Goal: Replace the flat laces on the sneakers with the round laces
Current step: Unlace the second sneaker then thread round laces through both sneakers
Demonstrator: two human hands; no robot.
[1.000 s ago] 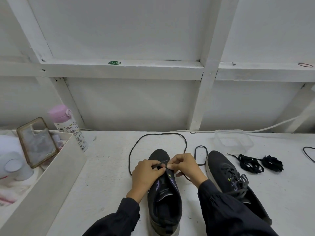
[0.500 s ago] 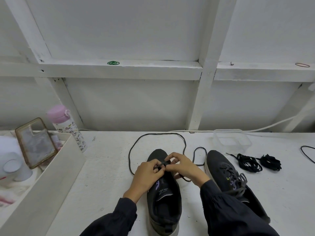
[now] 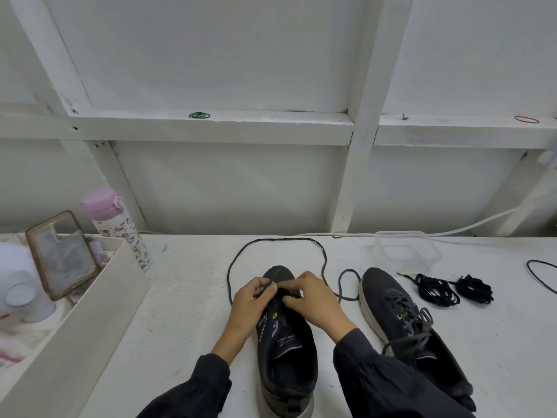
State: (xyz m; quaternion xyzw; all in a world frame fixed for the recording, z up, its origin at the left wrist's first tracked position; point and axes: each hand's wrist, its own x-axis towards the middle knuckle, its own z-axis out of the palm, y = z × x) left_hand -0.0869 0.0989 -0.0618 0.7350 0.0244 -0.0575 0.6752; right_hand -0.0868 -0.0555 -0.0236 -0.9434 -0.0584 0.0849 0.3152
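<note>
A dark sneaker (image 3: 286, 351) lies in front of me, toe pointing away, without laces along its tongue. My left hand (image 3: 251, 303) and my right hand (image 3: 310, 300) meet over its front eyelets, both pinching a thin round black lace (image 3: 271, 241) that loops out across the table behind the toe. A second dark sneaker (image 3: 404, 324) stands to the right, still laced with grey flat laces. Two bundled black laces (image 3: 452, 289) lie right of it.
A clear plastic container (image 3: 405, 247) stands behind the right sneaker. A pink-capped bottle (image 3: 120, 227) and a white box (image 3: 78, 321) with a phone case occupy the left. A black cord (image 3: 541, 274) lies at the far right; the white wall is close behind.
Both hands have shifted slightly toward the toe of the sneaker, fingers drawn closer together on the lace. The lace loop behind the shoe has barely moved.
</note>
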